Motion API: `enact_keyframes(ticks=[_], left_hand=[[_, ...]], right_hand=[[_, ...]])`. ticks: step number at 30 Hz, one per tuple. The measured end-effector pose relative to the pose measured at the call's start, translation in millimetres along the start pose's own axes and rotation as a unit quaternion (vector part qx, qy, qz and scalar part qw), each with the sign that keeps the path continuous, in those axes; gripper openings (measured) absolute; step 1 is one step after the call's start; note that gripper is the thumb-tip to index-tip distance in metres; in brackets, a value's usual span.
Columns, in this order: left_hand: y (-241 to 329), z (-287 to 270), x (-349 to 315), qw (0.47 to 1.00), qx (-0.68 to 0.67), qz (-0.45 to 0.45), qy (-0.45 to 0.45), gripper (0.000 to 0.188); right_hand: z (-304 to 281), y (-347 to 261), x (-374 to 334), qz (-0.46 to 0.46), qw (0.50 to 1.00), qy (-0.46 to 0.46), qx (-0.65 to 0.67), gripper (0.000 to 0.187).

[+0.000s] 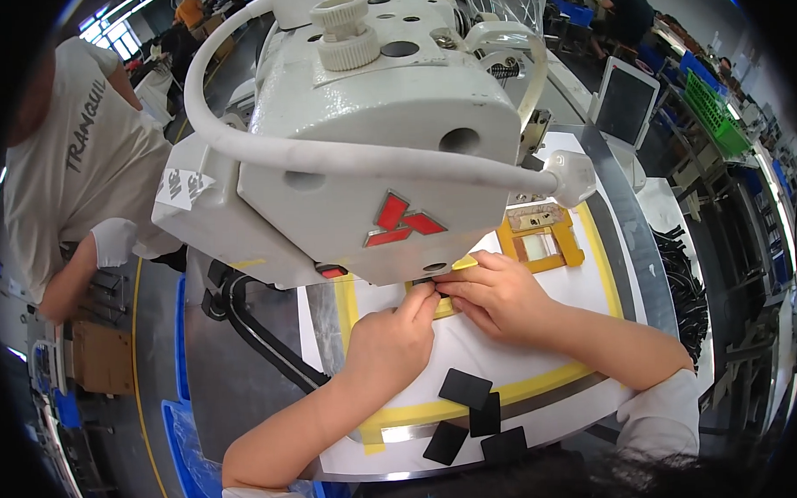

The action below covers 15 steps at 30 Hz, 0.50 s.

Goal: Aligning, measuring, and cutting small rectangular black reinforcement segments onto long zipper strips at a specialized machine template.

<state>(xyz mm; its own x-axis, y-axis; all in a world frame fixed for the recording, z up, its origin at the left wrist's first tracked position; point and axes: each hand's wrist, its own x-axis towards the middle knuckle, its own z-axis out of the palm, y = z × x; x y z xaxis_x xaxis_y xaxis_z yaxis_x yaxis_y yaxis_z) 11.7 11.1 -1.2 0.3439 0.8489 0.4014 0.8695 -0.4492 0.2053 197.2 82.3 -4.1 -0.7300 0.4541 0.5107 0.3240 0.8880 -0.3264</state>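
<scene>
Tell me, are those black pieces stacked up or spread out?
Spread out, though close together: four black pieces lie at different angles, with most of each one's face showing.

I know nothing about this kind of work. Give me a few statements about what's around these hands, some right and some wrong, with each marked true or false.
1. The fingers of the left hand and the right hand are close together. True.
2. Only two black pieces lie loose. False: four black pieces lie on the near side of the hands.
3. A screen stands to the right of the big white machine. True.
4. The yellow frame lies left of the left hand. False: the yellow frame lies past the right hand.
5. A co-worker is to the left of the machine. True.
</scene>
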Motion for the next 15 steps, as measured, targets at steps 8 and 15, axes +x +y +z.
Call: enact_keyframes(ticks=[8,15], left_hand=[[-10.6,-5.4,-12.8,0.989,-0.078,0.013,0.127,0.026],[-10.2,-1.1,1.7,0.991,-0.075,0.002,0.113,0.026]], right_hand=[[-3.1,-4.1,10.7,-0.046,0.997,-0.068,0.004,0.025],[11.4,-2.8,10.6,-0.126,0.983,-0.073,-0.116,0.014]])
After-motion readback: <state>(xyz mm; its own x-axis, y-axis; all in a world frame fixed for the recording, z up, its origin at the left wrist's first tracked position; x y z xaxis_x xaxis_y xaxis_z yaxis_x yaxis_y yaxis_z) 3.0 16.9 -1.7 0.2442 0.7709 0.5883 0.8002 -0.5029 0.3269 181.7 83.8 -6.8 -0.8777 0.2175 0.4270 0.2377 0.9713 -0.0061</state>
